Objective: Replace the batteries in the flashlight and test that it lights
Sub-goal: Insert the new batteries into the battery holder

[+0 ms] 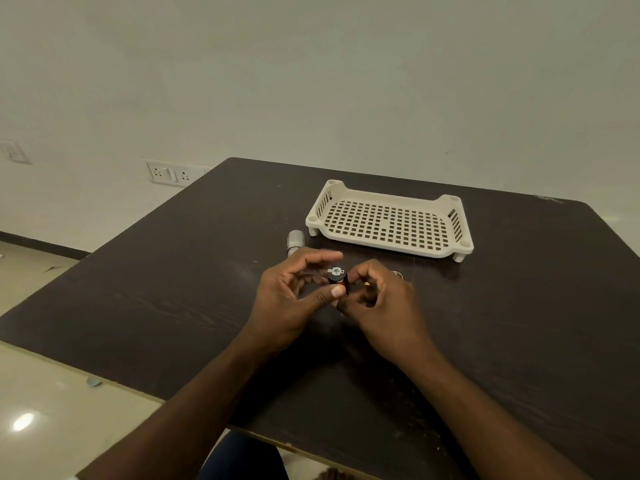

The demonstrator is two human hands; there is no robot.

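Over the middle of the dark table (173, 289), both hands meet around a small black battery holder (336, 278) with a silver contact on its top. My left hand (294, 296) pinches it from below with the thumb, its other fingers curled above. My right hand (381, 303) grips the holder's right side, where a dark battery seems to sit against it. The silver flashlight body (295, 240) lies on the table just beyond my left hand, partly hidden by its fingers. A small metal part (397, 274) peeks out behind my right hand.
A cream perforated plastic tray (391, 220) stands empty at the back of the table, beyond the hands. The table's left edge runs diagonally toward a wall with power sockets (169, 173). Tiled floor lies to the left.
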